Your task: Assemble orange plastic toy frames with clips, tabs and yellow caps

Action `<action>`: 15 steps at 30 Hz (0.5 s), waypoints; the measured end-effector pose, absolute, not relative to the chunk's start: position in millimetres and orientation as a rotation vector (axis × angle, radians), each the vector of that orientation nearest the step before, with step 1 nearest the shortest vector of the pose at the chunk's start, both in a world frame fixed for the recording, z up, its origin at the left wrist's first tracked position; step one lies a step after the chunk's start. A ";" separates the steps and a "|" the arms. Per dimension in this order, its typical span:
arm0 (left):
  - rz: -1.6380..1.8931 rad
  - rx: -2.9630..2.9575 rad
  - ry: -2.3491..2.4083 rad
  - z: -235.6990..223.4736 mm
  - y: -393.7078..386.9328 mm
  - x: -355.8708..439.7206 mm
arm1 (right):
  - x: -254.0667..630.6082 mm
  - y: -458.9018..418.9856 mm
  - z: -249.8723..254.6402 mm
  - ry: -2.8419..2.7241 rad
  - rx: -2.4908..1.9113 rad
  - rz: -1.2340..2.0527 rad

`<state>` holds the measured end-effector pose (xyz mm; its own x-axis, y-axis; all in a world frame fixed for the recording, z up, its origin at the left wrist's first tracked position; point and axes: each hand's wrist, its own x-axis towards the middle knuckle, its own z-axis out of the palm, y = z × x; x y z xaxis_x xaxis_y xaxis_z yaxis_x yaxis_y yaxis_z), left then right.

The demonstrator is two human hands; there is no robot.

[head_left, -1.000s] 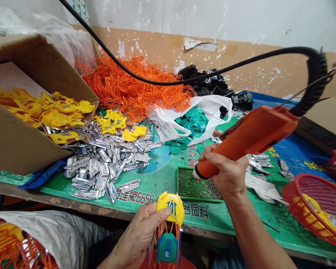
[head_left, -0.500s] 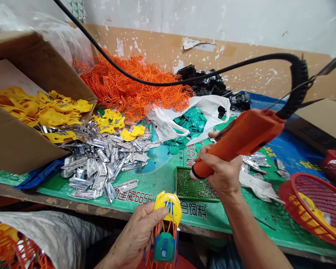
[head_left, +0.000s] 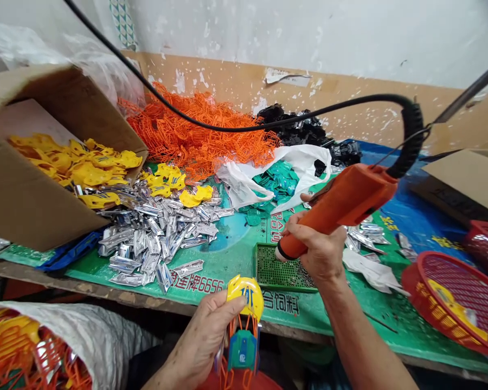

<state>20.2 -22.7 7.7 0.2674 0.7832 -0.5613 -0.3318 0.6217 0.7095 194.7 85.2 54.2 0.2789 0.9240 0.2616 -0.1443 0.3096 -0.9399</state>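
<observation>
Currently, the left hand point(head_left: 205, 333) pinches the yellow end of a toy-like assembly point(head_left: 243, 346), thumb on top, low in front of the bench point(head_left: 231, 265); an orange frame and a teal block run below that end. The right hand point(head_left: 323, 249) is wrapped around an orange power screwdriver point(head_left: 333, 208), its nose over the green tray point(head_left: 284, 286) of small dark metal bits; whether it touches them cannot be told. Over the last second the screwdriver's cabled rear has swung leftward, while the nose stays over the tray and the left grip looks unchanged, so the work seems to be at the tray, with the assembly held aside.

Printed on the bench's green covering, a red line partly reads "莲牌6656", and darker characters nearby read "合饲料". Blue marks on the yellow end and a pale mark on the teal block are too small to read.

Farther out lie silvery parts point(head_left: 146, 246), a cardboard box point(head_left: 36, 211) of yellow pieces, orange frames point(head_left: 199, 130), a white plastic bag point(head_left: 244, 189) of teal pieces, and a red basket point(head_left: 412, 287).
</observation>
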 end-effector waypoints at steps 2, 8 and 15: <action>0.816 0.510 1.054 7.8 -23.2 21.9 | 196.1 83.9 59.6 -1.019 -0.918 0.903; 0.868 0.478 1.030 11.0 -24.7 27.5 | 198.0 67.6 85.3 -0.991 -0.773 0.935; 0.887 0.445 1.038 18.2 -25.5 32.1 | 183.5 34.1 102.9 -0.990 -0.650 1.035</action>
